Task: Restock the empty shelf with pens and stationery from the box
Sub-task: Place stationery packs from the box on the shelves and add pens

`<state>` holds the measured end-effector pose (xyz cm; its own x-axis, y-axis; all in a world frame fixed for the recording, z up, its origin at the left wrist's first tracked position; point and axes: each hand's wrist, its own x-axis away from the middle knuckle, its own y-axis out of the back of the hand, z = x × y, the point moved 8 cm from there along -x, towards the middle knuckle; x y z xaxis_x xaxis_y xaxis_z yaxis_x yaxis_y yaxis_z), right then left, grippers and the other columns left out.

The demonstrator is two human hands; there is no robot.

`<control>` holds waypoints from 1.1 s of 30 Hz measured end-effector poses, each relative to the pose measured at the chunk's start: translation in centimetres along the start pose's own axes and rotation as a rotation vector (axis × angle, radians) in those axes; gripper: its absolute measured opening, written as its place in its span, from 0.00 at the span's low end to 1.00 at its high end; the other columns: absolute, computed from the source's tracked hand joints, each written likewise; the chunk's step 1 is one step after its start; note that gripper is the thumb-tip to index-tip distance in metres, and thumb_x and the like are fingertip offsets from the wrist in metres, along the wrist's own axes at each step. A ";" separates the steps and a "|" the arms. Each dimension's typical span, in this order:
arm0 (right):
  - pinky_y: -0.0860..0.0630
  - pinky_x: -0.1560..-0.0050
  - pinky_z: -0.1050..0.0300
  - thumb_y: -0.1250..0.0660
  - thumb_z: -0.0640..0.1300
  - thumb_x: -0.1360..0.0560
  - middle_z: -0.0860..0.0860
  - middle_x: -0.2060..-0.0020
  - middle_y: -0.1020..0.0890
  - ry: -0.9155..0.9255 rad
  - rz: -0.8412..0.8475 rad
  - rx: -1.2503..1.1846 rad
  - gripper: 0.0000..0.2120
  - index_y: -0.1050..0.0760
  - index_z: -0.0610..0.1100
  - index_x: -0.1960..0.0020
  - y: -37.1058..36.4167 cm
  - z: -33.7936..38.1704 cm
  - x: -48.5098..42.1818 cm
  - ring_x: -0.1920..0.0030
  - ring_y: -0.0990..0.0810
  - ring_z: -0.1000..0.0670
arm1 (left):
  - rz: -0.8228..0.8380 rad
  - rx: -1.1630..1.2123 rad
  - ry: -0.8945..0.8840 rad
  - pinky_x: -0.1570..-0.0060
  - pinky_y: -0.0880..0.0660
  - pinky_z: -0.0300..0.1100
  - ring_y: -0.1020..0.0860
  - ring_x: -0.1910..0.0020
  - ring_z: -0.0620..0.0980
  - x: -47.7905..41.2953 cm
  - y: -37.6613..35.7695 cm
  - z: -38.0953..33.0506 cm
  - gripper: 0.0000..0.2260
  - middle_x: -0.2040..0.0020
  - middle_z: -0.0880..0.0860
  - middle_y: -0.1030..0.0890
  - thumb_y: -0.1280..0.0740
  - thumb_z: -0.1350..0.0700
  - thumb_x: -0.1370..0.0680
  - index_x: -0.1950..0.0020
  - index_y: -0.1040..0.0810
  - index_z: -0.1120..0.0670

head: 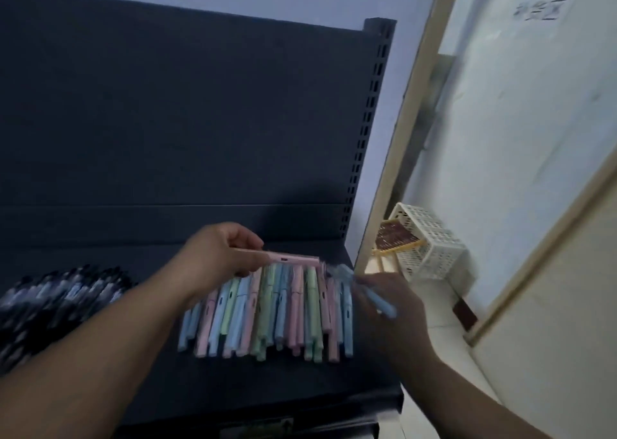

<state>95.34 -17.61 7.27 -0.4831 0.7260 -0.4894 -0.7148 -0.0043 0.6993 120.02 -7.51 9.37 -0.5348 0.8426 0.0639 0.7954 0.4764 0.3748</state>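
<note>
- The left hand (220, 255) reaches over the dark shelf (283, 388), its thumb and curled fingers pinching one end of a pink pen (293, 259).
- That pink pen lies crosswise, just above the far tips of the pastel pens (267, 315). Blur hides whether it touches them.
- The right hand (390, 308) is at the right end of the row, near the shelf's right edge, with its back to the camera. Its fingers are curled round a light-blue pen (379, 301) that points back and to the left. This part is motion-blurred.
- The pastel pens (blue, pink and green) lie side by side in a packed row on the shelf, running front to back. Their near ends are uneven and stop well short of the front lip.
- A heap of dark pens (56, 301) fills the left part of the shelf, and a strip of bare surface separates it from the pastel row, where the left forearm crosses.
- Bare shelf shows behind the pastel row up to the back panel (167, 121).
- A slotted upright (370, 104) marks the shelf's right rear corner.
- Beyond the right edge, down on the pale floor, a white lattice basket (434, 245) lies tipped against the wall.
</note>
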 end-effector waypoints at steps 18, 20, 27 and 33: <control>0.39 0.44 0.81 0.41 0.47 0.19 0.48 0.37 0.26 0.003 0.363 -0.176 0.15 0.28 0.49 0.34 -4.2 -5.2 -0.3 0.46 0.29 0.61 | -0.234 -0.369 0.138 0.59 0.24 0.39 0.20 0.62 0.48 -0.5 -4.1 1.2 0.19 0.54 0.53 0.17 0.35 0.46 0.22 0.34 0.26 0.52; 0.36 0.34 0.66 0.37 0.55 0.22 0.51 0.27 0.37 0.049 0.571 -0.101 0.27 0.39 0.51 0.26 -6.4 -5.1 0.9 0.34 0.31 0.55 | -0.228 -0.539 0.133 0.53 0.27 0.36 0.20 0.50 0.51 -1.3 -5.1 1.4 0.23 0.42 0.54 0.20 0.36 0.45 0.22 0.29 0.30 0.52; 0.50 0.23 0.46 0.40 0.80 0.39 0.52 0.23 0.67 0.069 0.780 0.057 0.61 0.68 0.49 0.23 -8.8 -5.7 2.3 0.22 0.57 0.47 | -0.280 -0.635 -0.131 0.37 0.42 0.31 0.32 0.34 0.49 -0.9 -7.6 1.5 0.23 0.29 0.53 0.34 0.34 0.50 0.22 0.28 0.32 0.52; 0.56 0.23 0.44 0.52 0.78 0.33 0.47 0.24 0.68 0.126 0.703 0.152 0.54 0.70 0.45 0.24 -10.3 -4.0 1.8 0.23 0.64 0.48 | -0.081 -0.863 -0.015 0.26 0.58 0.51 0.57 0.23 0.49 0.8 -8.4 6.7 0.27 0.21 0.44 0.55 0.49 0.35 0.22 0.24 0.52 0.37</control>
<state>99.77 -19.00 -2.93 -0.8634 0.5018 0.0522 -0.1404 -0.3384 0.9304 114.88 -9.17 0.08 -0.5720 0.8202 -0.0030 0.2569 0.1827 0.9490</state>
